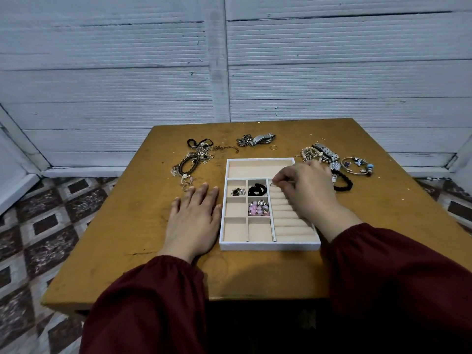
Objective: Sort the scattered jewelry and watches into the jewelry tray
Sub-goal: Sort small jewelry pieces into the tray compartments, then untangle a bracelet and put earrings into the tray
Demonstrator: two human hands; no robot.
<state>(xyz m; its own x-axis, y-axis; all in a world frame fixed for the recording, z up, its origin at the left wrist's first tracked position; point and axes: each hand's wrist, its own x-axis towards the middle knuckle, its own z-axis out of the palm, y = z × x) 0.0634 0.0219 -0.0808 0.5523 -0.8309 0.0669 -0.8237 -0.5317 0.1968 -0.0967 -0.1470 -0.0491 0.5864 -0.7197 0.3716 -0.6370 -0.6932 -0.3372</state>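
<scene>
Pinching: the right hand [309,192] holds a small thin ring [272,184] between thumb and curled fingertips.
Ring's place: at the far end of the ring rolls [291,226], in the right-hand column of the jewelry tray [270,247]. Whether it already sits in a slot I cannot tell.
Left hand [195,218]: flat on the worktop [122,238], fingers straight and slightly spread, just beside the tray's left wall.
Tray contents: a dark piece [237,192], a black band [257,190] and pink beads [258,209] fill three small compartments. The long far compartment looks bare.
Left to sort: a tangle of hoops and chains [196,159], two watches [260,139] [325,152], a loose ring [273,147], a black bracelet [344,185] and a charm bangle [357,166].
Risk: the ring is thin, so if it is let go before it wedges between two rolls, it could tip over the divider into the black band's compartment.
Risk: the wrist lies across the rolls and could nudge the tray. The left hand is beside it, not on it.
Axis: the tray's long side runs away from the person, while the rolls lie crosswise, so the slots run left to right.
Ring's facing: too small to read.
</scene>
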